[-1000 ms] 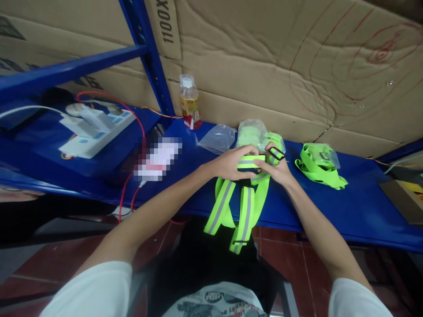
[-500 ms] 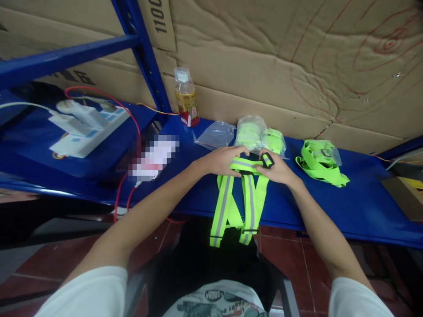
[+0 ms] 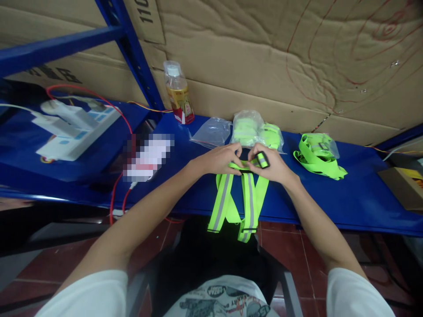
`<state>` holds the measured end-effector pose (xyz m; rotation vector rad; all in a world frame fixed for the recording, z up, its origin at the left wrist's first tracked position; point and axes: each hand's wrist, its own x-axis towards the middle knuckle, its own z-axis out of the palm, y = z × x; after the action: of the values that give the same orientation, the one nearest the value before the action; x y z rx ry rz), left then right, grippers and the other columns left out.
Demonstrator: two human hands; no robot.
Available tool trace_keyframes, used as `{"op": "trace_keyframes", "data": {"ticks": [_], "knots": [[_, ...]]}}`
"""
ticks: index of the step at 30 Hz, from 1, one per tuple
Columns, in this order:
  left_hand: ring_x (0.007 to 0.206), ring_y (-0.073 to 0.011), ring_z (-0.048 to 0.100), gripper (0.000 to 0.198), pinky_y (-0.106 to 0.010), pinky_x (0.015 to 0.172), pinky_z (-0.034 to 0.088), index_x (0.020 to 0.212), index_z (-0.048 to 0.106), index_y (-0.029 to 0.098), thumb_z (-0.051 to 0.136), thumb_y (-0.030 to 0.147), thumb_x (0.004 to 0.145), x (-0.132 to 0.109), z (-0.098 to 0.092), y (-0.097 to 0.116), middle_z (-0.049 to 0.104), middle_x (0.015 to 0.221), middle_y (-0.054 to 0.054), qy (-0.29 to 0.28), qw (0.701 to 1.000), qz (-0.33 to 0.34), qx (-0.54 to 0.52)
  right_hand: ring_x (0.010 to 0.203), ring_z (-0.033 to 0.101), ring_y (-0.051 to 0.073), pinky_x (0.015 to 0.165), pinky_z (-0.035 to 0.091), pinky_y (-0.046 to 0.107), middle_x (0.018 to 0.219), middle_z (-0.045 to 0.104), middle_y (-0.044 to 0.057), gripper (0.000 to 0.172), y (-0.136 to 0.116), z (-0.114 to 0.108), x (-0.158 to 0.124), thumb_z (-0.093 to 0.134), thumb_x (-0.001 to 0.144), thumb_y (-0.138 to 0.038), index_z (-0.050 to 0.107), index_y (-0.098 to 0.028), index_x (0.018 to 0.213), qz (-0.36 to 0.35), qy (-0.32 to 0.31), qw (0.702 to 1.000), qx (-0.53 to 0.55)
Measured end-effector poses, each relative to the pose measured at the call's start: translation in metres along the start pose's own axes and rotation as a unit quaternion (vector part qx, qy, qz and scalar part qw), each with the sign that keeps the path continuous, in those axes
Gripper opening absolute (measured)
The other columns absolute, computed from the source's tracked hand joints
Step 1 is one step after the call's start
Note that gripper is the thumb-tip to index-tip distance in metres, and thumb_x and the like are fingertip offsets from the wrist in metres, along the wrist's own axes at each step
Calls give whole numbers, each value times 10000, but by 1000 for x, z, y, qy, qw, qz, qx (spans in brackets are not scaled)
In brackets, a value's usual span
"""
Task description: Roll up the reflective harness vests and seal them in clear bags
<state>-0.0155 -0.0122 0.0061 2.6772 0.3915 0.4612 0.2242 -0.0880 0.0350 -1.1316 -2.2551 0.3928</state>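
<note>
A neon-yellow reflective strap harness (image 3: 250, 198) with grey stripes hangs from both hands over the blue table's front edge. My left hand (image 3: 224, 158) is closed on the left end of its top band. Close beside it, my right hand (image 3: 271, 165) grips the same band, with a black buckle (image 3: 263, 160) showing on top of the fingers. Part of the band is hidden behind the fingers. Just behind the hands lie bagged neon straps (image 3: 247, 127) and a flat clear plastic bag (image 3: 213, 131).
Another bundle of neon straps (image 3: 319, 154) lies to the right. A drink bottle (image 3: 178, 97) stands at the back. On the left are a power strip (image 3: 79, 132), a red cable (image 3: 114, 193) and a blurred-out item (image 3: 150, 156). A cardboard box (image 3: 401, 187) sits far right.
My hands have drawn closer together, and the top band between them is now bunched and mostly covered. The hanging straps have shifted slightly. The view has moved a little.
</note>
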Motion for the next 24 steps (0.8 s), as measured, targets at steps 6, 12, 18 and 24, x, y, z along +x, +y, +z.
{"op": "trace_keyframes", "data": {"ticks": [6, 12, 18, 24], "knots": [[1006, -241, 523, 233, -385, 945, 402, 1052, 866, 275, 812, 408, 868, -4, -12, 13, 575, 1022, -59, 38, 998, -22, 40, 701, 608, 239, 684, 324, 337, 763, 671, 22, 186, -7, 16, 4, 617, 821, -292, 554, -240, 988, 51, -92, 981, -164], [829, -191, 548, 393, -393, 889, 381, 727, 756, 201, 702, 539, 921, 4, -5, 29, 593, 774, -10, 149, 985, -90, 15, 662, 606, 254, 653, 267, 346, 822, 738, 72, 451, -19, 22, 12, 626, 815, -411, 622, -178, 1201, 90, -118, 962, -230], [548, -90, 337, 384, -304, 605, 256, 672, 747, 186, 796, 533, 827, 10, 6, 23, 373, 547, 68, 152, 960, -183, -149, 653, 588, 253, 634, 284, 341, 834, 721, 82, 506, -23, 26, 14, 685, 794, -434, 558, -174, 1209, 119, -112, 963, -213], [548, -76, 325, 226, -270, 551, 208, 646, 720, 158, 721, 346, 773, -1, -16, 8, 375, 553, 61, 100, 947, -197, -234, 759, 624, 234, 672, 384, 335, 952, 713, 52, 575, -6, 8, 5, 849, 773, -565, 584, -228, 1156, 93, -81, 991, -61]]}}
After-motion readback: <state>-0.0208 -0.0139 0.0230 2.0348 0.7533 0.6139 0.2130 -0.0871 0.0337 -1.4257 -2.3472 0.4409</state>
